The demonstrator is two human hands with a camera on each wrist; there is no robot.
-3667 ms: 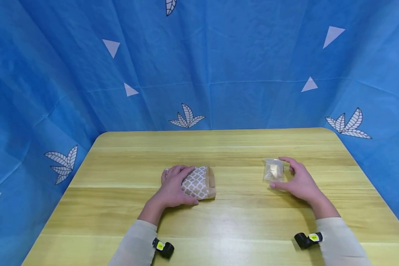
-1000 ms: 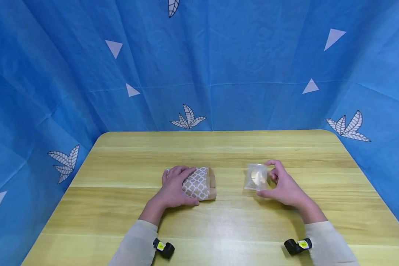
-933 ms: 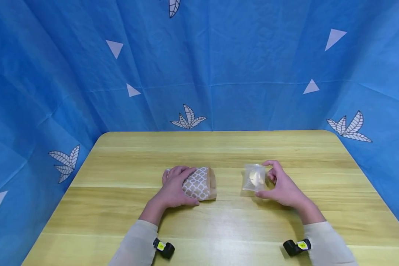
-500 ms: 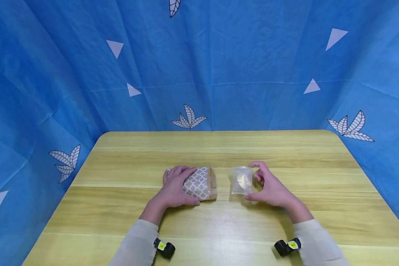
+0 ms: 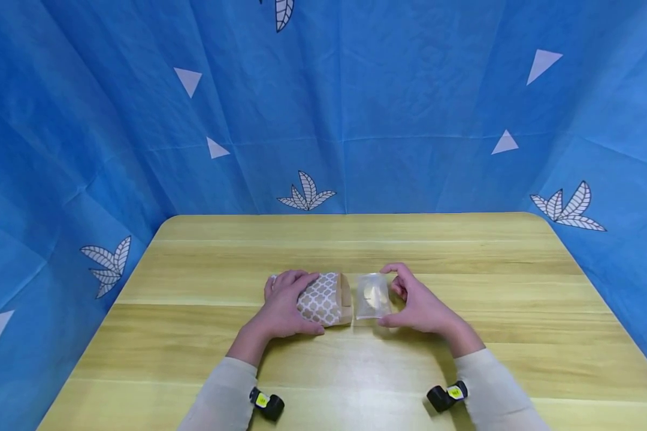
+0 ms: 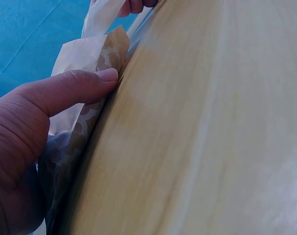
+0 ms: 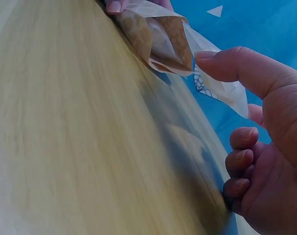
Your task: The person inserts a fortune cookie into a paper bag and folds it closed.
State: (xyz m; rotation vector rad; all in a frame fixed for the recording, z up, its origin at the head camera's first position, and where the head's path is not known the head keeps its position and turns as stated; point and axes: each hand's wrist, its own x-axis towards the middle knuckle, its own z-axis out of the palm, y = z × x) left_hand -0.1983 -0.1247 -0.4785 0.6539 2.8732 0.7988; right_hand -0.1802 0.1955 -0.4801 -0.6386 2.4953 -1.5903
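A brown paper bag (image 5: 321, 301) with a white lattice pattern lies on the table, its opening to the right. My left hand (image 5: 283, 308) grips it, thumb along the near side and fingers over the far side. Just right of the bag's mouth is a small translucent plastic packet (image 5: 372, 297) with a pale round piece inside. My right hand (image 5: 420, 306) holds this packet by its edges between thumb and index finger, the other fingers curled in. In the right wrist view the paper bag (image 7: 137, 39) gapes, with something whitish inside, and the packet (image 7: 224, 92) stands tilted above the table.
The wooden table (image 5: 323, 383) has rounded far corners. A blue curtain (image 5: 410, 120) with white leaves and triangles hangs behind it and along both sides. Each sleeve carries a small black wrist camera, one on the left (image 5: 269, 407) and one on the right (image 5: 441, 397).
My right hand has carried the plastic packet leftward, from the right part of the table to right beside the bag's mouth. The left hand and the paper bag have stayed in place.
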